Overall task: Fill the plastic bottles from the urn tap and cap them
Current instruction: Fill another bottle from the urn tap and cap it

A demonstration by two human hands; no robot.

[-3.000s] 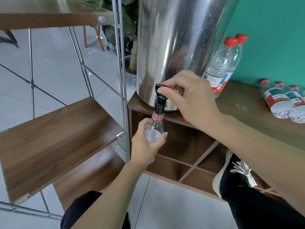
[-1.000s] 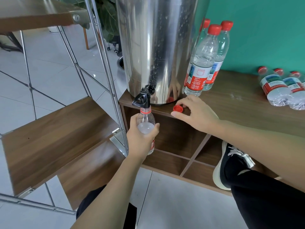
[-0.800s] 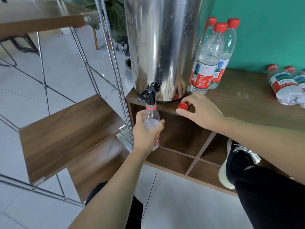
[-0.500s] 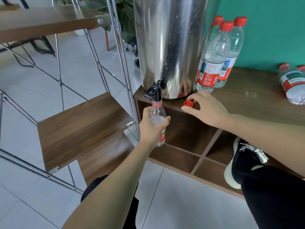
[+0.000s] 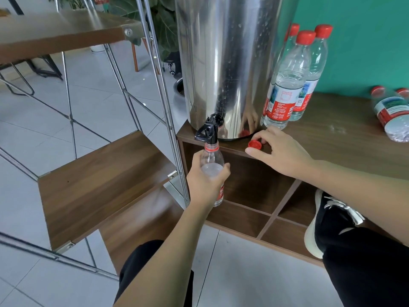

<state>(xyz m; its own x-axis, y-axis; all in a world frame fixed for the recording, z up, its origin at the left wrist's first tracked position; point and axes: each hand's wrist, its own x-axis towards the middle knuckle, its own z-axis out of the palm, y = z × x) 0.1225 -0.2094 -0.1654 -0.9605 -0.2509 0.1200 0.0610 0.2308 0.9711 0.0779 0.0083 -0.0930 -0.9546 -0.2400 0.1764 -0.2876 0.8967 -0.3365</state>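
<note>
The left hand [image 5: 205, 182] grips an uncapped plastic bottle [image 5: 212, 165] around its middle and holds it upright, its open neck right under the black tap [image 5: 209, 131] of the stainless steel urn [image 5: 230, 63]. The urn stands at the left end of a wooden cabinet top [image 5: 345, 138]. The right hand [image 5: 281, 155] rests on that top with its fingertips pinching a red cap [image 5: 254, 144] just in front of the urn's base. Whether water is running into the bottle is hard to make out. Capped bottles [image 5: 287, 85] stand upright just right of the urn, and more bottles [image 5: 391, 114] lie on their sides near the right edge.
</note>
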